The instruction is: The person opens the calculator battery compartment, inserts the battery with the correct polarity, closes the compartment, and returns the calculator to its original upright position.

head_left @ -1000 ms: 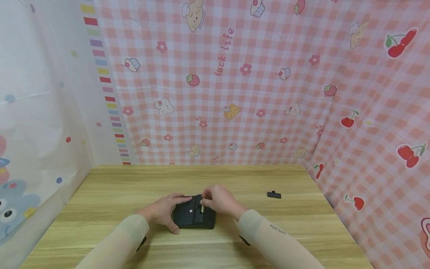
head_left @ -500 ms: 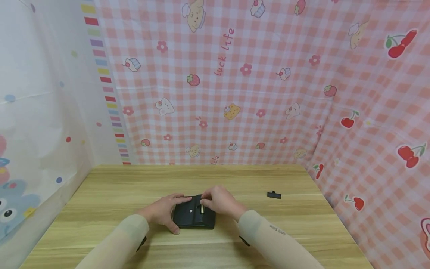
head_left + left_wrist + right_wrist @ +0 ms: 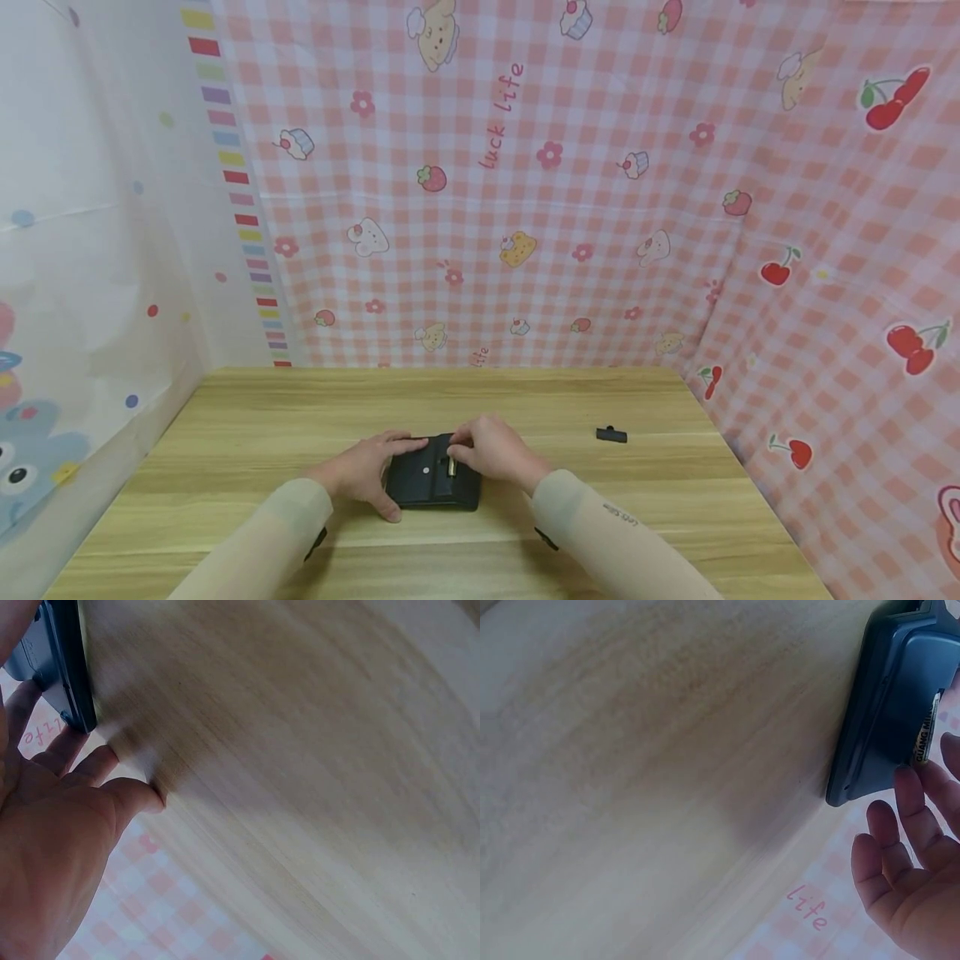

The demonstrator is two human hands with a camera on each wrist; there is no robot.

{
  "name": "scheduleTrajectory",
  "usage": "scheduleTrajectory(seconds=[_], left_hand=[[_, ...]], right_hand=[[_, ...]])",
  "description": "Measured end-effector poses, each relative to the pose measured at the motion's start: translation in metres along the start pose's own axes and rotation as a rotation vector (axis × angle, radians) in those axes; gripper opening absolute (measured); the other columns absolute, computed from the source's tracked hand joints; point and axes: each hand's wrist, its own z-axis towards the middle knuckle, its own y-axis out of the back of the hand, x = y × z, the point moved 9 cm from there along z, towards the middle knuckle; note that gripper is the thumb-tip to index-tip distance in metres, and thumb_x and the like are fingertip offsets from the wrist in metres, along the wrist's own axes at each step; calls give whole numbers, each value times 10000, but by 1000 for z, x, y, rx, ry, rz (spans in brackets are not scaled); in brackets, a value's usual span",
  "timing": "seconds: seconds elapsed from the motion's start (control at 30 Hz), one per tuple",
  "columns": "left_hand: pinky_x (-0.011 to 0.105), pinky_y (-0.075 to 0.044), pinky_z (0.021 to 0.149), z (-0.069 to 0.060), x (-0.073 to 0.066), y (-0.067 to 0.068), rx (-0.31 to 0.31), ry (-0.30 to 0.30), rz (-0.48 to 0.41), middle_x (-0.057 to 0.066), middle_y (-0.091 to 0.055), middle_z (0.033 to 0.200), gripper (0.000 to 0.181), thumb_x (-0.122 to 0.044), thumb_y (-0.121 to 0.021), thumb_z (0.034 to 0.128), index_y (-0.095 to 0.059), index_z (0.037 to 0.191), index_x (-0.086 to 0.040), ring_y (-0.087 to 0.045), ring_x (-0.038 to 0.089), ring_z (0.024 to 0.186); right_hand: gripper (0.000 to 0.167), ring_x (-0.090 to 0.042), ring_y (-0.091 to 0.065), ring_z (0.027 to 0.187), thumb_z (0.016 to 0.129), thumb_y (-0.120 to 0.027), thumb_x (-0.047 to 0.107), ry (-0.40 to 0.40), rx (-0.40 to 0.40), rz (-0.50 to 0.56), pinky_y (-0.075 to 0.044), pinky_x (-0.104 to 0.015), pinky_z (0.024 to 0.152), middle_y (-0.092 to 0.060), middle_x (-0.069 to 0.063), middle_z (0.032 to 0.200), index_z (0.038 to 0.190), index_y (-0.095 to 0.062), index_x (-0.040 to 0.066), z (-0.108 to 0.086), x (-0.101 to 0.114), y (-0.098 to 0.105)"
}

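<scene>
A black device (image 3: 409,479) lies on the wooden table, a small round light spot on its face. My left hand (image 3: 360,471) grips its left side, thumb at the near edge and fingers at the far edge; the left wrist view shows the spread fingers (image 3: 73,742) against the device (image 3: 69,664). A battery (image 3: 452,467) with a gold-coloured casing sits in a recess on the right part. My right hand (image 3: 495,450) pinches the battery's far end. Printed lettering shows on the battery (image 3: 925,735) in the right wrist view, beside the right hand's fingertips.
A small black piece with a rounded knob (image 3: 611,435) lies on the table (image 3: 525,400) to the right of the device. Patterned cloth (image 3: 480,208) hangs behind and at the right of the table, with white printed cloth (image 3: 90,250) at the left.
</scene>
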Motion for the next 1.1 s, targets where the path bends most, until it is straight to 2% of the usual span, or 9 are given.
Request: scheduleTrajectory(seconds=[0.23,0.37,0.57,0.67,1.1], left_hand=[[718,-375,1199,0,1,0,-5,5,1,176,-345,1710,1139,-233,-1051,660,-461,1634,-243,-373,520,1533],[721,-377,1194,0,1,0,-12,-7,7,183,-346,1709,1136,-237,-1051,659,-463,1632,-234,-378,527,1526],[716,-377,1198,0,1,0,-16,-8,0,185,-348,1708,1140,-234,-1053,653,-466,1631,-242,-378,521,1528],[716,-377,1200,-1,1,0,-18,-5,2,184,-346,1710,1143,-237,-1054,652,-464,1632,-247,-377,520,1531],[714,-378,1199,-1,3,-1,-12,3,16,178,-339,1714,1143,-250,-1049,663,-454,1638,-244,-371,521,1534]], right_hand=[[256,-174,-737,1056,1038,-719,270,-18,4,1,-611,-412,965,-810,-44,1153,1215,-802,104,-2,-5,7],[355,-210,-724,1084,1032,-727,331,-46,34,37,-600,-444,986,-782,-75,1211,1308,-745,109,-7,-10,10],[677,-218,-680,1209,890,-858,506,-4,124,24,-563,-437,1076,-717,-89,1375,1395,-668,98,-17,-8,2],[755,-196,-665,1239,842,-898,519,15,147,24,-549,-412,1098,-710,-84,1386,1401,-650,77,-19,-5,-3],[802,-186,-661,1247,786,-943,516,-22,131,-33,-550,-410,1096,-700,-63,1391,1408,-640,112,-21,-5,-11]])
